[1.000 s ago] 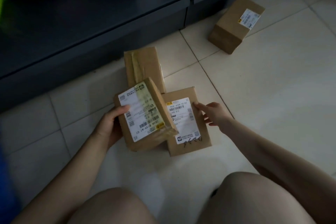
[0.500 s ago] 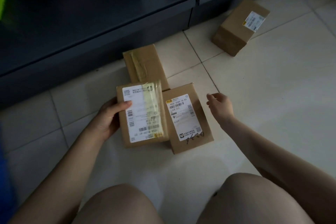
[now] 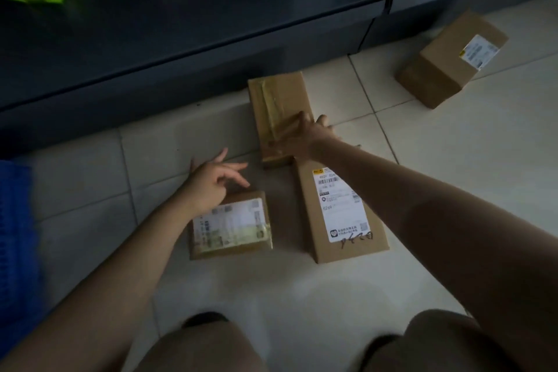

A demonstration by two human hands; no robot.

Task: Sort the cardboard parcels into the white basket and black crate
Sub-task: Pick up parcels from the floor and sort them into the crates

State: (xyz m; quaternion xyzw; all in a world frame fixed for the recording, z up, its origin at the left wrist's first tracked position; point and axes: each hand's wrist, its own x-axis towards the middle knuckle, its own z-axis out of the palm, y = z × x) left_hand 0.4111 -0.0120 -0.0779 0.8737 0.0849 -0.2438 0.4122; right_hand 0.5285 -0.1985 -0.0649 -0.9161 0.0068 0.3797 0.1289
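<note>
Hands are held apart above the tiled floor. The left hand is kept loose, fingers spread and nothing gripped, at the far edge of a small labelled parcel; whether it is touched cannot be told. The right hand is laid with fingers stretched flat on the taped parcel, near the dark shelf. A long labelled parcel is crossed by the right forearm, its far end against the taped parcel. A fourth parcel is set well apart to the right.
</note>
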